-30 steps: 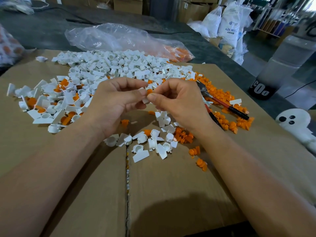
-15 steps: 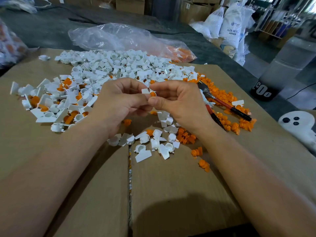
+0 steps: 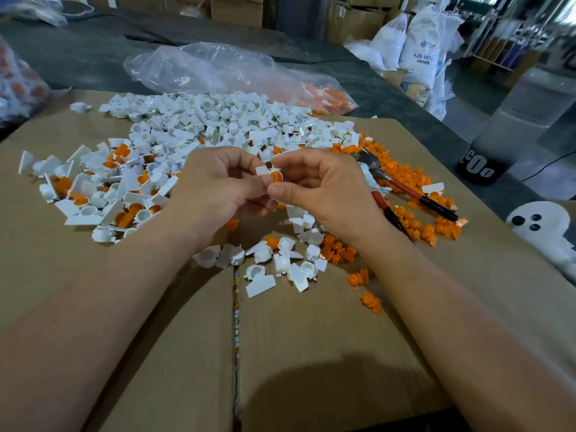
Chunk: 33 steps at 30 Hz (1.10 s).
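Above the cardboard, the left hand pinches a white cap while the right hand pinches the orange plug into its cup. The next move probably needs firm, straight pressing.

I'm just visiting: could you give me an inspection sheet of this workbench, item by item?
Surface: brown cardboard sheet, seam down the middle.
Job's things: small white plastic cup with orange plastic plug, held mid-air; heap of white plastic cups; loose orange plugs.
Clutter: red-handled pliers, clear plastic bag, white ghost toy.
Grippers: left hand and right hand both pinch the cup.
Cables: thin black cable, far right, off the table.
Surroundings: white sacks, cardboard boxes.
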### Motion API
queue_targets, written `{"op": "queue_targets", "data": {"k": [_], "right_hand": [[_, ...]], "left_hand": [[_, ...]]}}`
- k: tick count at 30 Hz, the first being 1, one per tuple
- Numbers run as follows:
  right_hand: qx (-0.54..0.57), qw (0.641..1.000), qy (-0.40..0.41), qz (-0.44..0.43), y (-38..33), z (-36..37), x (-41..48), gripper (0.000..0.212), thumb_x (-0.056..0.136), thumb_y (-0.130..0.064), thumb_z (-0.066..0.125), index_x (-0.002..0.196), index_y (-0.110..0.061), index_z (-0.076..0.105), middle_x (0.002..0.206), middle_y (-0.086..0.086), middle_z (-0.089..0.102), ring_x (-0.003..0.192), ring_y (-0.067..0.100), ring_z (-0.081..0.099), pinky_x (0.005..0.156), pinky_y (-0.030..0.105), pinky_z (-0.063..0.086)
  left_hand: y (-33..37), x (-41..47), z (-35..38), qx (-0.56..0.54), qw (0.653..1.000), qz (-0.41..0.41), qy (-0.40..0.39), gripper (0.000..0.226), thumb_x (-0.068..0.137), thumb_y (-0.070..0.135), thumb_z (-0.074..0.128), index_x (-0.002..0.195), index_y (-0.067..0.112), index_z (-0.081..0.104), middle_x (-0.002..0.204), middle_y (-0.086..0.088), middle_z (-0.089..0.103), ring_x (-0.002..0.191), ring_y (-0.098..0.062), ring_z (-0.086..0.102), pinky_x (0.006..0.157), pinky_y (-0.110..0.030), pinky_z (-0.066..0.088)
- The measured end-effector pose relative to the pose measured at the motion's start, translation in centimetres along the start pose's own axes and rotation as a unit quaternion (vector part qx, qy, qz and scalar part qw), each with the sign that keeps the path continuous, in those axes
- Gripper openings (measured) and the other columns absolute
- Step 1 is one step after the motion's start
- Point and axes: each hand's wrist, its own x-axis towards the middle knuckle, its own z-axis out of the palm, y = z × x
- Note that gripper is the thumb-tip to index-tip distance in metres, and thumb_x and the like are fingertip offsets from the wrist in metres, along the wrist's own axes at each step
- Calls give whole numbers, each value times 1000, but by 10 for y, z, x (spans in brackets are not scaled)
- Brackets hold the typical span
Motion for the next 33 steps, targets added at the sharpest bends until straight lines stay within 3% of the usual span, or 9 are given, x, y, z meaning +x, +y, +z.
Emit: {"op": "queue_targets", "data": {"k": [3,9,15,22,33], "right_hand": [[1,1000,-4,3,0,-2,0,46,69,-10,77,112,-15,61,95,-10,63,88,11,67,82,25,54],[6,1000,-2,-17,0,-6,0,39,71,-2,74,99,-26,61,94,-9,63,86,8,67,80,25,55],[0,999,-12,-45,1,-5,0,33,71,0,73,92,-23,64,88,-8,66,83,11,69,78,27,56],[-33,995,1,-99,5,-4,-1,43,73,2,71,110,-13,57,86,-6,65,83,3,65,78,18,53],[7,998,-22,-51,9,-6,2,42,77,13,63,115,-3,58,92,-1,64,84,2,64,81,18,52]], "left_hand": [[1,0,0,31,999,20,14,11,80,-4,63,75,5,59,47,3,63,44,-7,62,44,-13,48],[0,0,1,54,998,27,14,12,80,-4,64,75,7,59,49,3,64,47,-7,64,47,-16,52],[3,-2,0,10,1000,-7,10,9,78,-4,65,75,3,60,50,-3,65,45,-11,64,45,-18,51],[2,1,-4,-33,998,-54,0,12,75,-7,65,70,4,61,54,-9,66,45,-16,64,42,-19,50],[2,4,-6,-70,993,-91,6,9,71,-5,66,74,1,61,54,-9,65,44,-14,62,39,-16,46]]}}
